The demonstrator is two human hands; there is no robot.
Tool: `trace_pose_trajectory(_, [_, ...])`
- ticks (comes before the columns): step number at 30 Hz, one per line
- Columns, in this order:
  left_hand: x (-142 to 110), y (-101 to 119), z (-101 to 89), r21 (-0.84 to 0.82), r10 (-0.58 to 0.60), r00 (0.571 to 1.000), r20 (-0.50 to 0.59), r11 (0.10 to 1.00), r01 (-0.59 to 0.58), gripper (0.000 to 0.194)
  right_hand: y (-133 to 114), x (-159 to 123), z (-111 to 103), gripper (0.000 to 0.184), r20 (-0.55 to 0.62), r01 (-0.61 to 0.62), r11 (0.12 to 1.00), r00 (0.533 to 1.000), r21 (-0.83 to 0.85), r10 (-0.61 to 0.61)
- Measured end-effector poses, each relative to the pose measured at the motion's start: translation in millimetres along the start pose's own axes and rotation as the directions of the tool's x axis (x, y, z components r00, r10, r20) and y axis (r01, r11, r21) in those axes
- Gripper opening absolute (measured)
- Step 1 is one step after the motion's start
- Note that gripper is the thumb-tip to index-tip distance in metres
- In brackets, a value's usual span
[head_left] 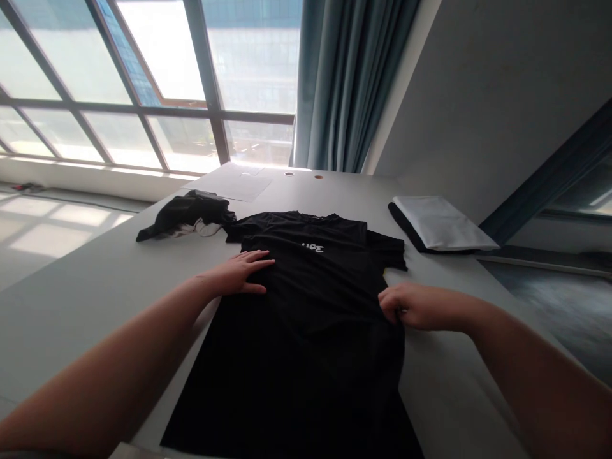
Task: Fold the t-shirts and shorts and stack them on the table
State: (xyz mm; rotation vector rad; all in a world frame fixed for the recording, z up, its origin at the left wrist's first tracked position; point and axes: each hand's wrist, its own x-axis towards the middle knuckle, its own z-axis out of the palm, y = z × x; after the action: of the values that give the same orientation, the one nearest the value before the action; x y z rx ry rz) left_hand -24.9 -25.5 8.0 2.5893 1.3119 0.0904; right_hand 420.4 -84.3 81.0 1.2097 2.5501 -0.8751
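A black T-shirt [306, 331] with a small white print on its chest lies spread on the white table, its collar toward the window. My left hand [243, 273] rests on the shirt's left side, fingers spread and flat on the cloth. At the right side edge, below the sleeve, my right hand [401, 304] is closed with the fabric pinched in its fingers. Some wrinkles run across the shirt between the two hands. The fingertips of my right hand are partly hidden.
A crumpled heap of dark clothing [191, 210] lies at the back left of the table [119, 287]. Toward the back right is a folded white cloth [440, 223] over a black one. Paper [243, 185] lies near the far edge, by two round holes. Blue curtains [344, 83] hang behind.
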Motion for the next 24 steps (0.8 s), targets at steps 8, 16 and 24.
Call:
trace_pose_trajectory(8, [0.2, -1.2, -4.3, 0.021, 0.036, 0.999, -0.011, 0.999, -0.035, 0.077, -3.1, 5.9, -2.8, 0.025, -0.131, -0.245, 0.955, 0.966, -0.167, 0.224])
trace_pose_trajectory(16, [-21.6, 107.7, -31.1, 0.014, 0.322, 0.947, -0.007, 0.947, -0.322, 0.014, -21.7, 40.3, 37.9, 0.015, -0.239, 0.074, 0.992, 0.966, -0.103, -0.097])
trace_pose_trajectory(24, [-39.4, 170.7, 0.9, -0.188, 0.664, 0.732, 0.149, 0.746, -0.639, 0.041, 3.4, 45.7, 30.1, 0.02, -0.279, 0.019, 0.999, 0.96, -0.033, -0.028])
